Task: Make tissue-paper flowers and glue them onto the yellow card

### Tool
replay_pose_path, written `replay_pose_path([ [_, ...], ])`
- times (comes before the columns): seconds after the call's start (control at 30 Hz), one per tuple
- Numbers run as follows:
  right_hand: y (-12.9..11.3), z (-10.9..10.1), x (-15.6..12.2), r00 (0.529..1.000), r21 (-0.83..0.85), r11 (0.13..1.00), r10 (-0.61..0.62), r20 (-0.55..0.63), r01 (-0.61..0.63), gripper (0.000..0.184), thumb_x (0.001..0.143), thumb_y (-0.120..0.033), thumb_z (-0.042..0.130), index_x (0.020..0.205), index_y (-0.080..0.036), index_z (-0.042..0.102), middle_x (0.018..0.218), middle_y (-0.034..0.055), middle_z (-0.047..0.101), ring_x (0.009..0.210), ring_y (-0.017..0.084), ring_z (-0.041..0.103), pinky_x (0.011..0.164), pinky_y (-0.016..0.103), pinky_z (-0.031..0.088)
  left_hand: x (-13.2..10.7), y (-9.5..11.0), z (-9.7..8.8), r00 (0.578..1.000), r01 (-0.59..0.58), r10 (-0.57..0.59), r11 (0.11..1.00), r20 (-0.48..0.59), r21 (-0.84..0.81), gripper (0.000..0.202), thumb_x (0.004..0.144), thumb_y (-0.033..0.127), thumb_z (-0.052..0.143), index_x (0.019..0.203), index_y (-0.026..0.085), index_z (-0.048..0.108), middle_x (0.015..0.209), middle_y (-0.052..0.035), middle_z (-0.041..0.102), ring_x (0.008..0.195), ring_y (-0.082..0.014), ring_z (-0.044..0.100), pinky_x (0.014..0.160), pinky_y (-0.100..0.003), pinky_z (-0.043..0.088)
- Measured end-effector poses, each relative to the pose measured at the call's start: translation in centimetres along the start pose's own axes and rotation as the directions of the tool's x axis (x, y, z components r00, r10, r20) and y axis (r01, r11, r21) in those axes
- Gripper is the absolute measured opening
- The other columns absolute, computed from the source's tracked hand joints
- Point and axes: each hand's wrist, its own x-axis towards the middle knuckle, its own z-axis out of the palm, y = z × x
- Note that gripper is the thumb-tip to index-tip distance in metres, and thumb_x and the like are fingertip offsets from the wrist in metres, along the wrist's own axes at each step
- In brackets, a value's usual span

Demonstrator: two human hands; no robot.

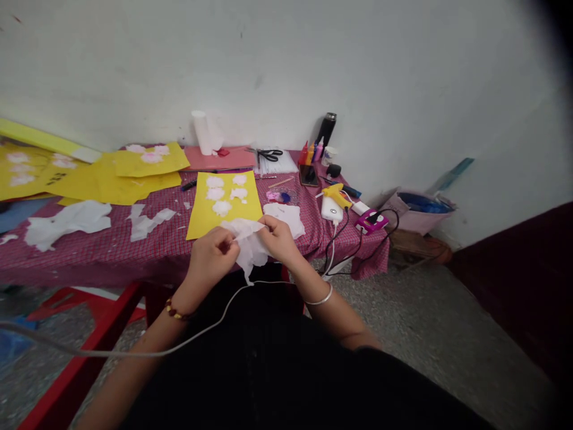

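Both my hands pinch one piece of thin white tissue paper (249, 246) just above the table's front edge. My left hand (213, 254) has its fingers closed on the left side of the tissue. My right hand (280, 239) grips the right side. Right behind the hands lies a yellow sheet (224, 203) with several white tissue flowers stuck on it. A flat white tissue piece (286, 216) rests beside my right hand.
A pink checked tablecloth (134, 245) covers the table. On it lie torn tissue (67, 221), more yellow sheets (134, 173), scissors (270, 154), paint bottles (310, 153), a yellow glue gun (336, 194), a white roll (203, 132) and a black flask (326, 128). A white cable (179, 343) crosses my lap.
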Motion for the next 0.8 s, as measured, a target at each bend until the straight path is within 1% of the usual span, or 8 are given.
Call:
replay_pose_path([
  [0.13, -0.7, 0.2, -0.3, 0.998, -0.100, 0.994, -0.044, 0.048, 0.049, 0.019, 0.086, -0.029, 0.049, 0.070, -0.020, 0.053, 0.064, -0.0035, 0.050, 0.063, 0.013, 0.048, 0.059, 0.024, 0.033, 0.3, 0.2, 0.1, 0.983, 0.151, -0.156, 0.987, 0.094, 0.053, 0.011, 0.077, 0.032, 0.062, 0.079, 0.021, 0.059, 0.065, 0.0031, 0.060, 0.058, -0.0144, 0.056, 0.057, -0.026, 0.038],
  [0.23, -1.6, 0.3, -0.7, 0.993, -0.191, 0.978, -0.069, 0.098, 0.087, 0.019, 0.086, -0.027, 0.048, 0.068, -0.020, 0.050, 0.063, -0.0033, 0.049, 0.062, 0.012, 0.045, 0.059, 0.024, 0.031, 0.6, 1.2, 0.2, 0.995, 0.090, -0.098, 0.979, 0.035, 0.181, 0.014, 0.078, 0.035, 0.063, 0.077, 0.022, 0.058, 0.067, 0.0007, 0.061, 0.059, -0.0161, 0.054, 0.055, -0.027, 0.033],
  [0.33, -2.0, 0.3, -1.0, 0.988, -0.234, 0.966, -0.080, 0.133, 0.109, 0.019, 0.086, -0.025, 0.048, 0.067, -0.021, 0.047, 0.063, -0.0033, 0.048, 0.060, 0.012, 0.044, 0.058, 0.025, 0.029, 1.1, 1.6, 0.1, 1.000, 0.022, -0.017, 0.956, -0.020, 0.291, 0.017, 0.081, 0.028, 0.057, 0.067, 0.022, 0.051, 0.065, -0.0018, 0.057, 0.058, -0.0173, 0.050, 0.053, -0.029, 0.026],
  [0.4, -1.9, 0.3, -0.9, 0.989, -0.221, 0.969, -0.085, 0.118, 0.110, 0.017, 0.085, -0.025, 0.048, 0.069, -0.021, 0.048, 0.063, -0.0031, 0.048, 0.061, 0.013, 0.045, 0.059, 0.025, 0.030, 1.4, 1.3, -0.2, 1.000, 0.028, -0.022, 0.956, -0.021, 0.292, 0.024, 0.082, 0.024, 0.051, 0.060, 0.022, 0.044, 0.059, -0.0010, 0.051, 0.054, -0.0164, 0.045, 0.052, -0.030, 0.022],
  [0.5, -1.0, 0.2, -0.5, 0.999, -0.135, 0.989, -0.052, 0.010, 0.053, 0.015, 0.085, -0.026, 0.048, 0.071, -0.021, 0.050, 0.065, -0.0029, 0.049, 0.064, 0.014, 0.047, 0.061, 0.025, 0.033, 1.5, 0.2, -0.4, 0.987, 0.162, -0.161, 0.984, -0.025, 0.072, 0.034, 0.086, 0.031, 0.048, 0.054, 0.022, 0.040, 0.051, 0.0011, 0.043, 0.050, -0.0148, 0.041, 0.051, -0.029, 0.024],
  [0.57, -0.3, 0.1, -0.2, 0.997, -0.056, 0.998, -0.002, -0.073, -0.002, 0.017, 0.086, -0.030, 0.047, 0.073, -0.021, 0.051, 0.064, -0.0032, 0.048, 0.064, 0.014, 0.046, 0.060, 0.025, 0.034, 1.4, -0.4, -0.2, 0.963, 0.267, -0.270, 0.954, -0.004, -0.139, 0.037, 0.087, 0.037, 0.047, 0.054, 0.021, 0.044, 0.051, 0.0004, 0.047, 0.051, -0.0147, 0.046, 0.050, -0.027, 0.031],
  [0.67, 0.3, -0.1, 0.2, 0.988, 0.036, 0.999, 0.023, -0.149, -0.018, 0.019, 0.087, -0.034, 0.047, 0.075, -0.021, 0.051, 0.065, -0.0036, 0.046, 0.063, 0.013, 0.044, 0.058, 0.024, 0.034, 1.0, -0.5, 0.6, 0.916, 0.373, -0.399, 0.810, 0.041, -0.453, 0.033, 0.085, 0.044, 0.049, 0.066, 0.018, 0.057, 0.059, -0.0017, 0.059, 0.054, -0.0156, 0.056, 0.053, -0.027, 0.045],
  [0.8, 0.3, -0.1, 0.2, 0.988, 0.077, 0.997, 0.003, -0.153, 0.009, 0.018, 0.087, -0.034, 0.047, 0.077, -0.020, 0.051, 0.065, -0.0033, 0.045, 0.062, 0.013, 0.043, 0.057, 0.024, 0.034, 0.8, 0.0, 1.9, 0.842, 0.438, -0.524, 0.520, 0.132, -0.733, 0.038, 0.079, 0.055, 0.056, 0.086, 0.018, 0.060, 0.067, -0.0025, 0.064, 0.054, -0.0155, 0.060, 0.053, -0.029, 0.052],
])
